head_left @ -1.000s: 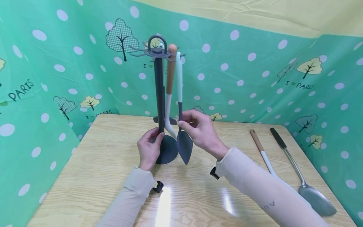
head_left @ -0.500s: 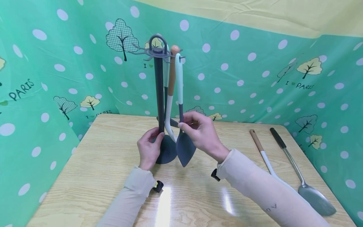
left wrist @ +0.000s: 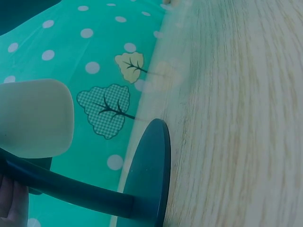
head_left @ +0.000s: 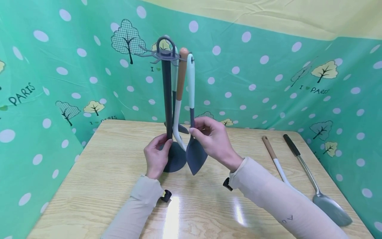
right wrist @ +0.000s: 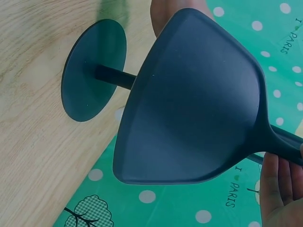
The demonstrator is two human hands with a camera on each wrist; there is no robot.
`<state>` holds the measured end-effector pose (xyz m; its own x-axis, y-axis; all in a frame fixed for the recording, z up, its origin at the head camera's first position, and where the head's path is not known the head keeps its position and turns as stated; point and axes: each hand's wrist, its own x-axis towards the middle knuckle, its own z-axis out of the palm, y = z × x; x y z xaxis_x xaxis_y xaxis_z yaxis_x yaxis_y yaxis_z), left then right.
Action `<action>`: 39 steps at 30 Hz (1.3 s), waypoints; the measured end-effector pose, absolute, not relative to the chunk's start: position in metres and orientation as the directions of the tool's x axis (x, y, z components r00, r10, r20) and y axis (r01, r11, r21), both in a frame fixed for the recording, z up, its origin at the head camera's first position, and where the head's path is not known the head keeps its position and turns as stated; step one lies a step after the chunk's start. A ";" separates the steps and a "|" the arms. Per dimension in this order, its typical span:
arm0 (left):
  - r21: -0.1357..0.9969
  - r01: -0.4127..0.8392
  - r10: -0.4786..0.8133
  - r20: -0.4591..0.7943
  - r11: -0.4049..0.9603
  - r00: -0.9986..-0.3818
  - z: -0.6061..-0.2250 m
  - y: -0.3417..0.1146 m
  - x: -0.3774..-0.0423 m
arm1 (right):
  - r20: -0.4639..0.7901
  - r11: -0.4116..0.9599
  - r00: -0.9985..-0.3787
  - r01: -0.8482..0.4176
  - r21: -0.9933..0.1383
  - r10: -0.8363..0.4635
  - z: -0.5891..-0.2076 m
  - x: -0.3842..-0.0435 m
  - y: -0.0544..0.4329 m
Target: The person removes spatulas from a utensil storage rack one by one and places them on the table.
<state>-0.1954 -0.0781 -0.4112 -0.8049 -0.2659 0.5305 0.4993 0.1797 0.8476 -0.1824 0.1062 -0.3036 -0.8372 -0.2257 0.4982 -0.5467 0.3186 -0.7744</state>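
Note:
My left hand [head_left: 156,156] grips the black pole [head_left: 167,103] of an upright utensil stand, just above its round base [left wrist: 151,170]. My right hand [head_left: 213,137] pinches the dark neck of a turner [head_left: 195,157] with a mint handle. The turner hangs blade down, its handle's top hole at a hook of the stand's rack [head_left: 165,55]. Its wide dark blade [right wrist: 194,99] fills the right wrist view. Beside it hangs a white utensil with a wooden handle [head_left: 181,78]. Another mint-handled utensil [head_left: 174,74] is partly hidden behind.
At the right of the wooden table [head_left: 98,176] lie a steel turner [head_left: 332,209] with a black handle and a white utensil with a wooden handle [head_left: 270,147], its lower end hidden by my right sleeve. A green dotted cloth [head_left: 235,99] hangs behind.
The rack has turned slightly, shifting the hanging utensils. The turner's handle top has tipped right onto a hook, and its blade has rotated broader to view. My left hand stays on the pole.

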 end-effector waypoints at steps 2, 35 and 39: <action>0.850 0.495 -0.266 0.527 0.180 -0.807 -0.411 -0.078 -0.195 | 0.495 0.320 -0.840 -0.543 -0.776 -0.224 -0.303 -0.182 0.107; 0.848 0.497 -0.261 0.529 0.182 -0.807 -0.412 -0.079 -0.195 | 0.344 0.399 -0.923 -0.385 -0.832 -0.171 -0.289 -0.157 0.136; 0.852 0.492 -0.260 0.523 0.179 -0.812 -0.412 -0.078 -0.195 | 0.332 0.414 -0.927 -0.375 -0.830 -0.173 -0.289 -0.153 0.142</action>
